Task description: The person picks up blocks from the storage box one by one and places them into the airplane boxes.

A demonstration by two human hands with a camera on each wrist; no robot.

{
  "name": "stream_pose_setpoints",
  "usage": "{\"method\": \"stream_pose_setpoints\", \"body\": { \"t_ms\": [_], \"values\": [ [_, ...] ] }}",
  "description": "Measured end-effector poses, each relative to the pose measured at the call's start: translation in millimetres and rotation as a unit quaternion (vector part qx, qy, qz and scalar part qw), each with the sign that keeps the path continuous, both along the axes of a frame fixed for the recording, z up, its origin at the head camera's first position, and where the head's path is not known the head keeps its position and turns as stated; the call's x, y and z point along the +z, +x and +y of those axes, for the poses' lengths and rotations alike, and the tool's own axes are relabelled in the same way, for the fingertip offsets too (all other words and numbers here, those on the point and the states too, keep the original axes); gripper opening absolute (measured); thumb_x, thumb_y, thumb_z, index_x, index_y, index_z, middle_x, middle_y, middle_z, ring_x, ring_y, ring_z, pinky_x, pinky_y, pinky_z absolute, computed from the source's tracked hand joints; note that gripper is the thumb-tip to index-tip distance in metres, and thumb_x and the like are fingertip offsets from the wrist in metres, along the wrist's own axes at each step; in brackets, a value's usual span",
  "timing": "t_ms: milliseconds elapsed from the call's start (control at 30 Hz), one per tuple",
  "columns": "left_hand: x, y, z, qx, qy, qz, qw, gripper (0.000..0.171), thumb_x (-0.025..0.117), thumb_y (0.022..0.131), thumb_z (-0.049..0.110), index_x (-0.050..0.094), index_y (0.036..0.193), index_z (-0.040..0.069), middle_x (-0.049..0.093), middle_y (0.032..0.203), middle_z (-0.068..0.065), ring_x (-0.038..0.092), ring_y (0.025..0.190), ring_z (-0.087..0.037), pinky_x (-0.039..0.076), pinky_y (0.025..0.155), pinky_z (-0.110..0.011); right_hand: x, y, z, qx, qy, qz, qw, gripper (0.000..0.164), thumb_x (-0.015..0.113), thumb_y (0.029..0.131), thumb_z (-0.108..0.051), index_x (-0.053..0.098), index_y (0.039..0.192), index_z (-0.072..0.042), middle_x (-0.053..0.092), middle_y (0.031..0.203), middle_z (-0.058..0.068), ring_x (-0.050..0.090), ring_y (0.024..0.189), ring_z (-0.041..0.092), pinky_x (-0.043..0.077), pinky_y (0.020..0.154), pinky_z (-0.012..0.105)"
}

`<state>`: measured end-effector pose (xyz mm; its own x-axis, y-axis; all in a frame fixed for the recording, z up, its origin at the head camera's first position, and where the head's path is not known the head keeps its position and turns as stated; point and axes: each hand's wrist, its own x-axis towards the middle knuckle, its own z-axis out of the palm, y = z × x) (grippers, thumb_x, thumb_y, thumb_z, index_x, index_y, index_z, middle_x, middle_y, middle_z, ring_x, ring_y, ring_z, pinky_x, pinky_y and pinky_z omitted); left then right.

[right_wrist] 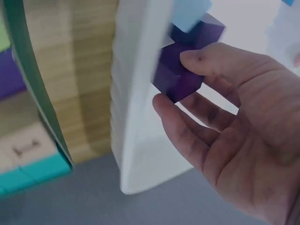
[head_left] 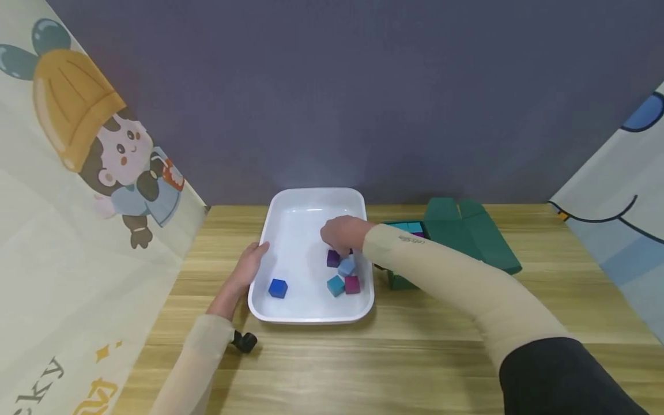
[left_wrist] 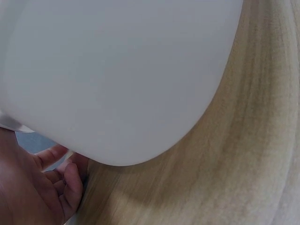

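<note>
A white tray lies on the table, with my left hand gripping its left rim, thumb over the edge. In the left wrist view, curled fingers of that hand show beside the tray's outer wall. My right hand reaches into the tray's right side. There it pinches a purple cube between thumb and fingers. Another purple cube, a light blue cube, a teal cube and a magenta cube sit nearby. A blue cube lies apart at the tray's lower left.
Right of the tray stands a green box holding teal, purple and other coloured cubes, its lid folded open to the right. My right forearm passes over part of it. A dark wall rises behind the wooden table.
</note>
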<state>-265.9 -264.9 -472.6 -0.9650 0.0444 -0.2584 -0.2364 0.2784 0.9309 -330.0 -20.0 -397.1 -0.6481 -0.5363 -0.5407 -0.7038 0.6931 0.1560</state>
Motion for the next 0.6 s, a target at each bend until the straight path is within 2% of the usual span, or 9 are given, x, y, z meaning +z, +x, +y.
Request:
{"method": "stream_pose_setpoints", "body": {
  "t_ms": [67,167,233,300,367,467,600],
  "values": [
    [0.3,-0.4,0,-0.001,0.001,0.0,1.0,0.065,0.034,0.104,0.041,0.026,0.144,-0.011,0.046,0.128,-0.032,0.049,0.118,-0.042,0.044,0.099,-0.053,8.5,0.6,1,0.024,0.005,0.008,1.0,0.013,0.074,0.083,-0.012,0.062,0.088,-0.016,0.062,0.084,-0.001,0.058,0.076,0.014,0.051,0.065,0.025],
    [10.2,4.3,3,-0.003,0.006,-0.008,0.9999,0.062,0.034,0.105,0.035,0.024,0.144,-0.013,0.045,0.13,-0.033,0.048,0.12,-0.044,0.042,0.101,-0.054,23.7,5.3,5,0.043,0.009,0.007,0.999,0.014,0.074,0.083,-0.012,0.063,0.09,-0.016,0.061,0.084,-0.003,0.058,0.077,0.014,0.051,0.065,0.025],
    [10.9,5.6,3,-0.003,0.005,-0.005,1.0,0.062,0.033,0.105,0.035,0.024,0.144,-0.013,0.044,0.131,-0.033,0.047,0.121,-0.043,0.041,0.102,-0.054,33.6,9.0,13,0.055,0.007,0.012,0.998,0.015,0.074,0.083,-0.013,0.063,0.091,-0.017,0.06,0.084,-0.003,0.057,0.077,0.015,0.051,0.067,0.026],
    [22.1,10.9,7,-0.005,0.005,-0.011,0.9999,0.06,0.033,0.106,0.032,0.023,0.145,-0.013,0.043,0.132,-0.034,0.045,0.122,-0.044,0.04,0.103,-0.054,44.9,13.6,23,0.052,-0.004,0.013,0.999,0.015,0.074,0.085,-0.015,0.063,0.094,-0.017,0.059,0.085,-0.003,0.056,0.079,0.016,0.051,0.069,0.027],
    [25.9,12.8,9,-0.007,0.003,-0.012,0.9999,0.06,0.032,0.106,0.03,0.023,0.144,-0.014,0.042,0.132,-0.035,0.045,0.123,-0.045,0.039,0.104,-0.054,54.1,17.8,37,0.05,-0.02,0.019,0.998,0.015,0.075,0.085,-0.016,0.063,0.094,-0.016,0.058,0.086,-0.003,0.055,0.08,0.017,0.051,0.07,0.028],
    [20.6,9.7,7,-0.007,0.009,-0.014,0.9998,0.06,0.033,0.106,0.031,0.023,0.143,-0.015,0.043,0.131,-0.035,0.046,0.122,-0.046,0.04,0.103,-0.054,61.9,23.0,59,0.033,-0.054,0.026,0.998,0.015,0.074,0.086,-0.014,0.062,0.095,-0.016,0.058,0.086,-0.002,0.054,0.079,0.019,0.051,0.07,0.03],
    [3.9,2.5,-1,-0.003,0.012,-0.007,0.9999,0.063,0.034,0.105,0.036,0.024,0.144,-0.012,0.044,0.131,-0.033,0.047,0.121,-0.044,0.041,0.102,-0.054,61.3,26.2,88,0.002,-0.106,0.029,0.994,0.023,0.075,0.084,-0.009,0.06,0.101,-0.014,0.058,0.087,-0.001,0.053,0.075,0.019,0.053,0.069,0.03]
  ]
}}
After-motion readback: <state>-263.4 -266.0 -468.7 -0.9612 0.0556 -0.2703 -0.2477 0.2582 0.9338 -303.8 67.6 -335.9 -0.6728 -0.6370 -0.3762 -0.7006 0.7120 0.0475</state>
